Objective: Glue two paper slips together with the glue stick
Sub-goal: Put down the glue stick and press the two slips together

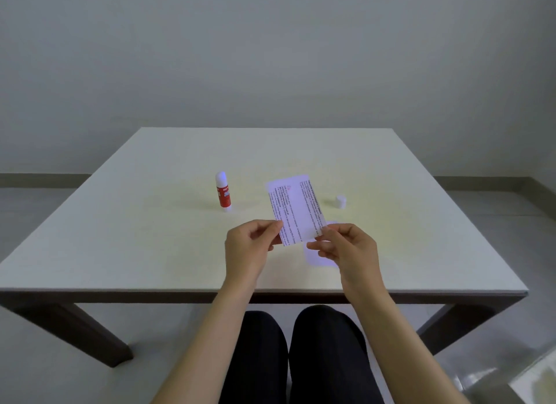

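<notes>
Both hands pinch one printed slip (296, 211): left hand (252, 247) at its near-left corner, right hand (346, 250) at its near-right corner; long axis runs away from them. Second slip (319, 257) lies on the bench (120, 238) beneath the right grip. Uncapped glue stick (223, 193) stands beyond the left grip, cap (341, 201) beyond the right.

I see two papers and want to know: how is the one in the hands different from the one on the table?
The held slip is lifted off the table and tilted, pinched by the left hand and right hand; the other slip lies flat. The held slip shows printed lines; the flat one looks blank. The held slip is in full view; the flat one is partly hidden by the right hand. Both are pale paper.
</notes>
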